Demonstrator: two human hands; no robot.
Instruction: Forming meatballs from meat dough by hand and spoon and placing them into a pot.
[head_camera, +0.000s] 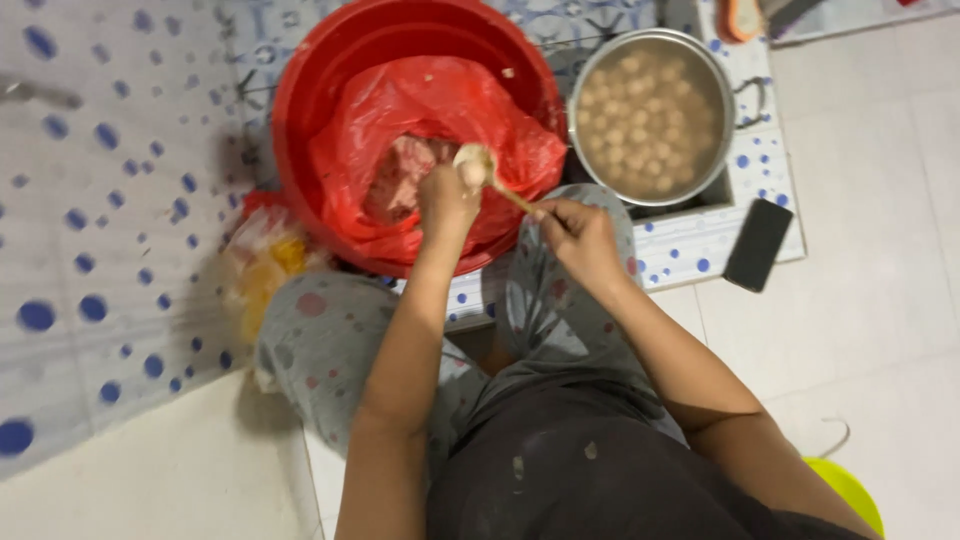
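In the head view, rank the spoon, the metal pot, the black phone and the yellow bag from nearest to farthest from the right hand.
From the right hand:
1. Spoon: held in it, bowl over the red basin.
2. Metal pot: just above it, full of pale balls.
3. Black phone: off to its right on the mat.
4. Yellow bag: far left, beside the basin.

The person wears a dark, near-black top (590, 480), marked with a few small pale smears on the front. Both arms are bare to above the elbow, and the left hand (447, 195) and right hand (580, 235) wear no gloves. The legs are covered by loose grey trousers (330, 340) printed with scattered red and dark dots.
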